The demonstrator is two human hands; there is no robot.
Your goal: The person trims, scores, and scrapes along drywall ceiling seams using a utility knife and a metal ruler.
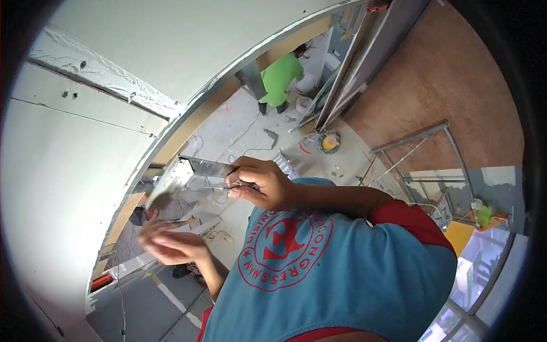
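Note:
My right hand (262,183) is closed round a metal putty knife (212,167), its flat blade reaching left. A thin metal piece (216,187) juts out below the blade, by my fingertips. My left hand (171,244) is lower left, its curled fingers smeared by motion. A blurred, whitish putty-smeared scraper (172,181) extends up from these fingers, and its far end touches or nearly touches the putty knife blade. How the fingers wrap round the scraper is blurred.
A curved panel edge (196,97) runs close at the left. Below, a person in a green shirt (279,80) bends near buckets (306,84); another person in a striped top (171,206) is behind my left hand. A metal frame (416,137) stands right, near a tub (329,142).

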